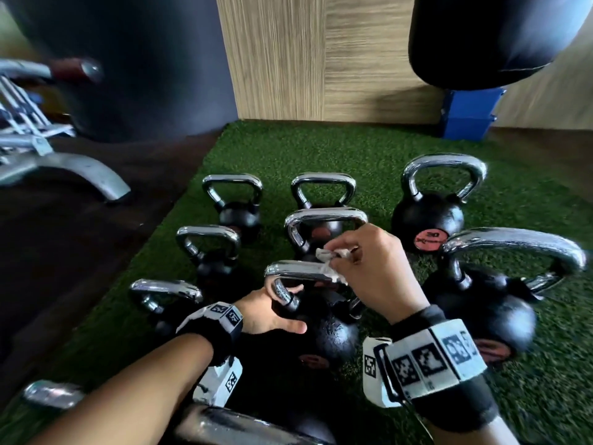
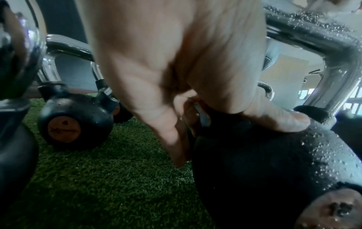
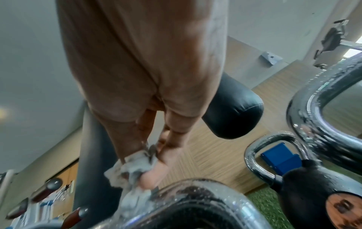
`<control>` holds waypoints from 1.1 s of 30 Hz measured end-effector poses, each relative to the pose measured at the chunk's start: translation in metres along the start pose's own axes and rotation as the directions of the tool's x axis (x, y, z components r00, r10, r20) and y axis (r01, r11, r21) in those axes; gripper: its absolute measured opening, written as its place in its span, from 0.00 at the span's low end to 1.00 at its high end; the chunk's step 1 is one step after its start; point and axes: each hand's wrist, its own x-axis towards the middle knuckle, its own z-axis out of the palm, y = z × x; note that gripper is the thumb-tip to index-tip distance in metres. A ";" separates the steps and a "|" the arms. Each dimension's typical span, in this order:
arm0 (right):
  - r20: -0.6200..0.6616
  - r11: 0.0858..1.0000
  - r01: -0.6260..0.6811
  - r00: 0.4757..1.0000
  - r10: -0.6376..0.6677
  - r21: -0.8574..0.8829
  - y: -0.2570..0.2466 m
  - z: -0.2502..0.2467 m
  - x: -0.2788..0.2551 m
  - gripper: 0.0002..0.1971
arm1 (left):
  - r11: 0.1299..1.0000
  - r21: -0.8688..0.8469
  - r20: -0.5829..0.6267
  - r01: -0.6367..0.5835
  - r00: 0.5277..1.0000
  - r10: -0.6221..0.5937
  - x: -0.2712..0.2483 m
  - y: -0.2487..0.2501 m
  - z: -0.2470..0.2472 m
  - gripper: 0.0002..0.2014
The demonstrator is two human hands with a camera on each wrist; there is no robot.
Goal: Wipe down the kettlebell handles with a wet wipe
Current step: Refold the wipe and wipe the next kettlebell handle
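Observation:
Several black kettlebells with chrome handles stand on green turf [image 1: 321,146]. My left hand [image 1: 266,311] grips the nearest centre kettlebell [image 1: 327,332] at the left leg of its handle [image 1: 298,273], thumb pressed on the black body [image 2: 254,162]. My right hand [image 1: 353,252] pinches a crumpled white wet wipe [image 1: 330,263] and holds it on the right end of that handle's top bar. In the right wrist view the wipe [image 3: 133,168] is bunched under my fingertips against the wet chrome bar [image 3: 195,190]. Water droplets cover the handle [image 2: 313,31].
A large kettlebell [image 1: 481,303] stands close on the right, one marked 20 [image 1: 428,216] behind it, smaller ones [image 1: 213,252] on the left. A black punching bag [image 1: 497,36] hangs at top right above a blue box [image 1: 468,114]. A grey bench frame [image 1: 64,168] sits left.

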 end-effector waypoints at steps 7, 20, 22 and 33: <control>0.060 0.971 0.122 0.992 -0.112 -0.204 -0.017 0.015 -0.001 0.18 | 1.000 -0.008 -0.020 0.009 1.000 -0.009 -0.002 -0.002 0.002 0.56; 0.307 0.914 0.192 0.948 -0.079 -0.358 -0.029 0.024 -0.014 0.15 | 0.997 -0.072 -0.036 -0.035 0.999 0.033 0.005 -0.015 0.008 0.49; 0.312 0.905 0.196 0.947 -0.075 -0.378 -0.031 0.027 -0.009 0.15 | 0.997 -0.072 -0.039 -0.028 0.999 0.026 0.004 -0.015 0.008 0.52; 0.070 0.954 0.028 0.998 -0.008 -0.299 -0.015 0.017 -0.017 0.12 | 0.992 -0.112 -0.044 -0.060 0.997 0.056 0.005 -0.019 0.009 0.51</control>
